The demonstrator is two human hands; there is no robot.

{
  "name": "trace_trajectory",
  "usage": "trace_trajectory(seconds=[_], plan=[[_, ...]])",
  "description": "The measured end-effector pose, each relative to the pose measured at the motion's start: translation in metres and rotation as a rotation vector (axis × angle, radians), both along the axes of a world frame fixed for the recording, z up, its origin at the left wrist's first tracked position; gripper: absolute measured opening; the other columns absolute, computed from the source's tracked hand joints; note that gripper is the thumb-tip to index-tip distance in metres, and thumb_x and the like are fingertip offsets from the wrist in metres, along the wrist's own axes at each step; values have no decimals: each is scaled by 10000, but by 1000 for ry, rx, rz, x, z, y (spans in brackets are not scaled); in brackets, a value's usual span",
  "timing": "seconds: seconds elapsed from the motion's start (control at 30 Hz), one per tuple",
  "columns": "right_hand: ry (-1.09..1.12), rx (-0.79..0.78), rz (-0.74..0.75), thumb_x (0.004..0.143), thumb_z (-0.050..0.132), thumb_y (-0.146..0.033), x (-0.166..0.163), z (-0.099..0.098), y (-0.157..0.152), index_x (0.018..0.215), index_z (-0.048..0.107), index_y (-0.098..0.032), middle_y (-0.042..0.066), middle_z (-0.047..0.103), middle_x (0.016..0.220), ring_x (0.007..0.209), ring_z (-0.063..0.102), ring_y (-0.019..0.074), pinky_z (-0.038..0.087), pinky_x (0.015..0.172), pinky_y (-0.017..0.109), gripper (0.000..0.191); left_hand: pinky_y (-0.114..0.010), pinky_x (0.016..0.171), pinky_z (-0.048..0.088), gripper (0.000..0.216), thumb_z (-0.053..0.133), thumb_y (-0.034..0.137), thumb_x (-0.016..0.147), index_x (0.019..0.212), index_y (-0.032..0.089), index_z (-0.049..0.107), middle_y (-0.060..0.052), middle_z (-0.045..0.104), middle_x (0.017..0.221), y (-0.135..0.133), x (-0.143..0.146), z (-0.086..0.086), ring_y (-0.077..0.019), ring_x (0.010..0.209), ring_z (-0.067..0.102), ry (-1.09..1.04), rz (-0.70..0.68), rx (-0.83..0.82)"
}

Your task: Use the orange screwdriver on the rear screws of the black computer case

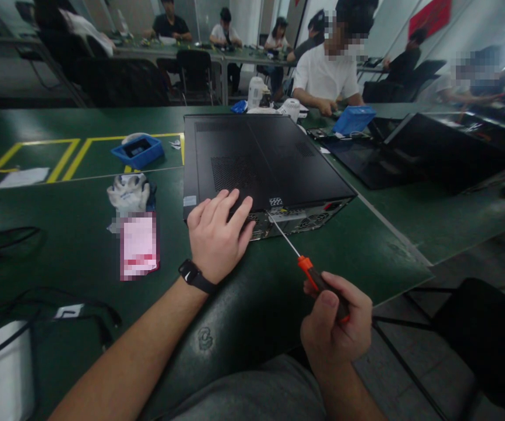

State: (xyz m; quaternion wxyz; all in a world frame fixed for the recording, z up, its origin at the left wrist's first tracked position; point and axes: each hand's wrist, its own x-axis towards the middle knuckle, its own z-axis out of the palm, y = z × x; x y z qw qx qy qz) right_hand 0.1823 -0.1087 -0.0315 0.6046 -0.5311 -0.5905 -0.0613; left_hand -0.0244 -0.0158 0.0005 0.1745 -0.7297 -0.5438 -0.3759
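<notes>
Here, left hand [217, 234] flat and spread open on the near corner of the black metal computer case [261, 164], lying on its side on the green table [72, 234], gripping nothing. Right hand [335, 327] closed around the orange-handled screwdriver [318, 280], thin shaft angled up to the case's rear panel, tip touching near its top edge. Crumpled white work gloves [128, 193] just left of the case.
</notes>
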Motion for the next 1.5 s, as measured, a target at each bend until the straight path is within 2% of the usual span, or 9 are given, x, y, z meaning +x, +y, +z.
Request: trace_trajectory(seconds=[0.37,0.5,0.6,0.73,0.87,0.97,1.1,1.27,1.5], plan=[[-41,70,178,886,654,-185,0,12,7,1225,624,-201,46,712,1006,847,712,179,618,746,360,341,-495,1132,370,440,676,314,955,1390,251,650,-108,684,1446,0,1,1,-316,1362,616,14,5,22],[-54,57,110,889,678,-195,0,8,5,1226,634,-193,46,732,1018,818,737,172,631,729,345,340,-495,1129,374,432,680,311,952,1377,243,658,-115,688,1439,-1,1,1,-318,1361,617,15,8,21],[-24,42,22,911,698,-209,-2,3,2,1177,679,-187,38,754,1012,688,742,132,608,618,262,268,-494,1131,374,432,672,313,956,1384,255,652,-113,682,1448,-1,1,1,-316,1366,614,12,8,17],[31,-6,29,956,660,-233,-3,1,-1,1159,689,-180,27,758,949,600,721,108,578,539,221,212,-509,1147,362,454,671,305,950,1401,263,645,-112,674,1458,-1,1,1,-326,1382,599,-5,-4,-6],[16,10,80,939,668,-277,-1,3,2,1222,651,-188,62,736,1042,771,752,171,633,624,314,297,-518,1152,358,471,673,301,945,1414,277,639,-108,670,1465,-1,1,1,-328,1379,601,-10,-7,-13],[-22,85,155,905,665,-196,0,4,6,1225,631,-199,48,721,1016,860,738,184,646,709,354,323,-516,1155,358,469,667,298,948,1415,268,639,-111,667,1468,-1,0,1,-326,1387,594,-14,-9,-19],[-33,108,110,893,687,-162,-2,4,6,1220,652,-188,39,738,1009,771,743,157,638,692,322,330,-518,1151,359,455,664,307,953,1406,264,646,-112,667,1469,-1,0,1,-330,1390,591,-9,-3,-25],[-8,8,5,954,654,-214,-4,5,0,1160,685,-177,25,761,934,630,720,113,591,575,238,211,-506,1138,369,441,663,313,959,1395,250,647,-113,676,1456,0,0,1,-322,1376,605,8,0,2],[-15,66,140,881,688,-218,-3,9,5,1241,629,-201,45,714,1019,835,733,180,629,729,353,365,-506,1139,370,436,657,316,964,1395,256,646,-112,676,1455,-1,0,1,-317,1375,606,16,6,-1]])
